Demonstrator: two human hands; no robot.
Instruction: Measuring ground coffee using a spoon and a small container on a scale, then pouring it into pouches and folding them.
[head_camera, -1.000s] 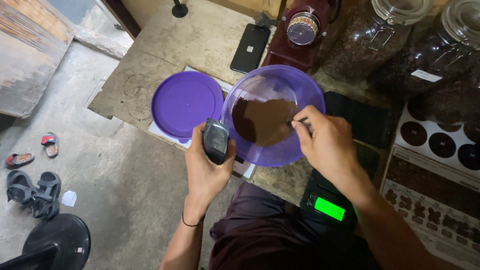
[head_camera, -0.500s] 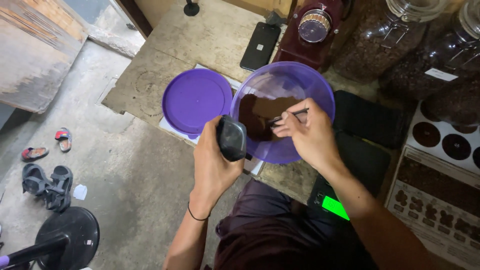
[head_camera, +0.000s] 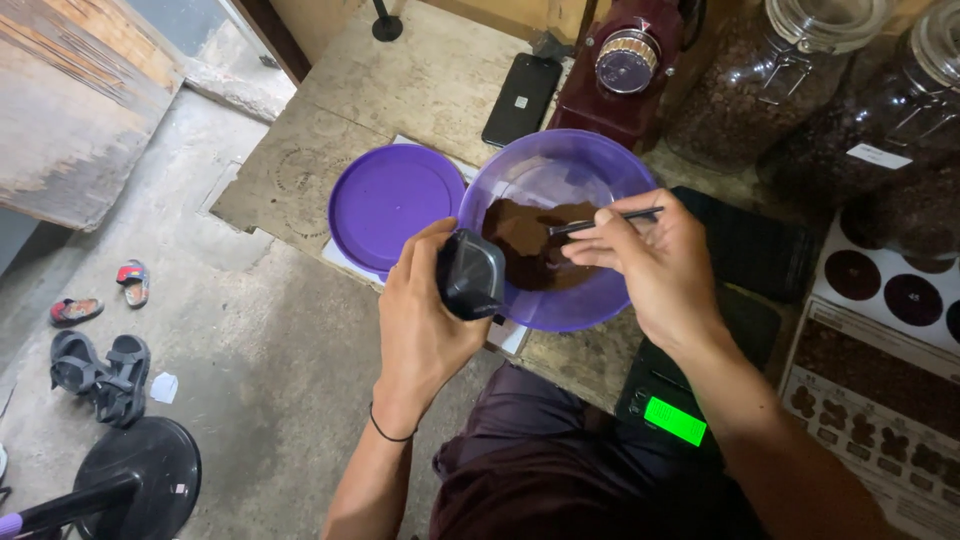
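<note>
The bowl (head_camera: 590, 300) lay under the right hand (head_camera: 650, 265), with ground coffee (head_camera: 525, 240) in it. Left of the left hand (head_camera: 425, 320) lay the lid (head_camera: 385, 205). Beyond both hands stood a grinder (head_camera: 625, 70), a phone (head_camera: 522, 98) beside it.

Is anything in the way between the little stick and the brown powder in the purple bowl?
Nothing visible. The right hand holds the thin dark stick over the brown powder in the purple bowl, with only open air between them.

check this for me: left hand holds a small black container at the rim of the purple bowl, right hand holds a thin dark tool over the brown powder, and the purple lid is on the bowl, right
Not quite. The head view shows the purple lid lying flat on the table beside the purple bowl, not on it. The rest stands.
</note>
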